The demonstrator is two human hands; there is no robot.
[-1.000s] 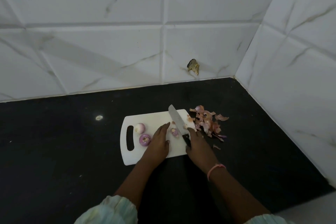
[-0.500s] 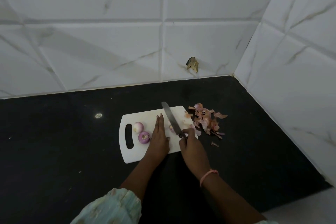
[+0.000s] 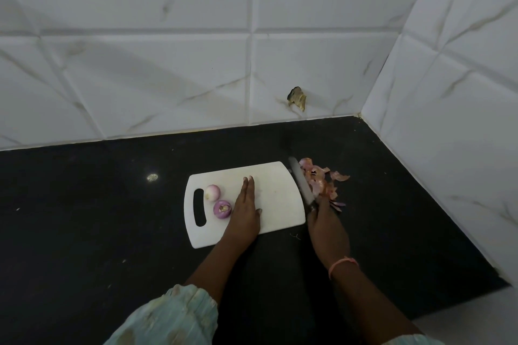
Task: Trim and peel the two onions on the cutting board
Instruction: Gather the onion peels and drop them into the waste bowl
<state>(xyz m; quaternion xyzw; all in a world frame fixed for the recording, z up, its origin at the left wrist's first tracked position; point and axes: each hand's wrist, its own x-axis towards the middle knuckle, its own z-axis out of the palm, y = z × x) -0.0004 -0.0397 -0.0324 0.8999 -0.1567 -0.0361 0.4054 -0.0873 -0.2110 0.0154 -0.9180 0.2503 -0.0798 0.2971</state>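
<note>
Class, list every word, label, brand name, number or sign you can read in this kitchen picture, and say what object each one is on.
None: no readable text appears anywhere in this view.
The white cutting board is plain, with no print.
The knife blade shows no legible brand mark; it is too blurred to tell.
The wall tiles carry only marble veining.
The black countertop and the sleeve show no lettering.
</note>
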